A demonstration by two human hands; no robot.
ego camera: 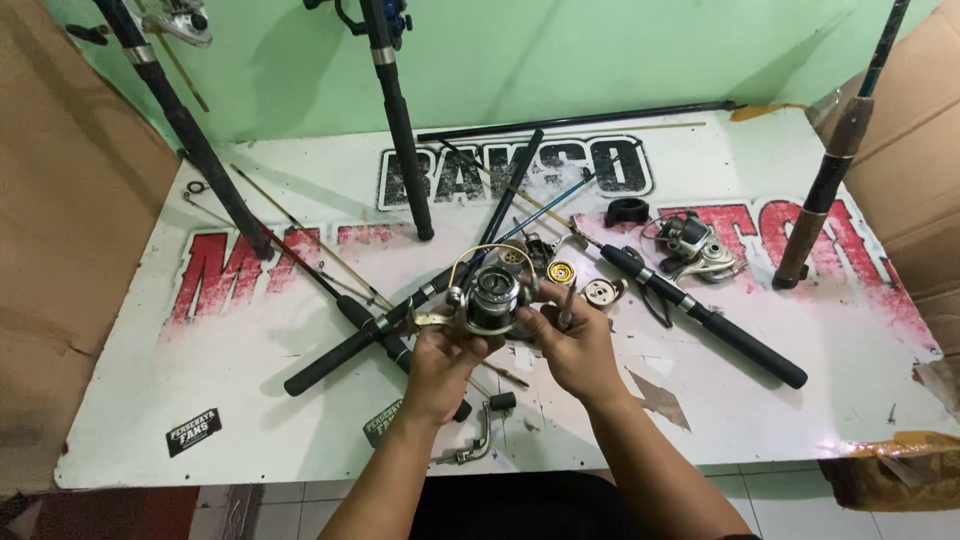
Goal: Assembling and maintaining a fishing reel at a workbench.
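Rods [690, 310] crowd the table [780, 420] — near edge bare. Left hand [440, 362] and right hand [575, 345] both grip the reel [490, 295] between them.

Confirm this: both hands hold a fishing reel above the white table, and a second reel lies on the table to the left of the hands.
Wrong on one point: the second reel lies to the right of the hands, as the head view shows. The left hand and right hand do hold a fishing reel above the white table.

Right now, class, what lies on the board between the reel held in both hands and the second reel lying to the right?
In the head view, between the held reel and the second reel: a gold-centred spool part, a round perforated part and a rod handle.
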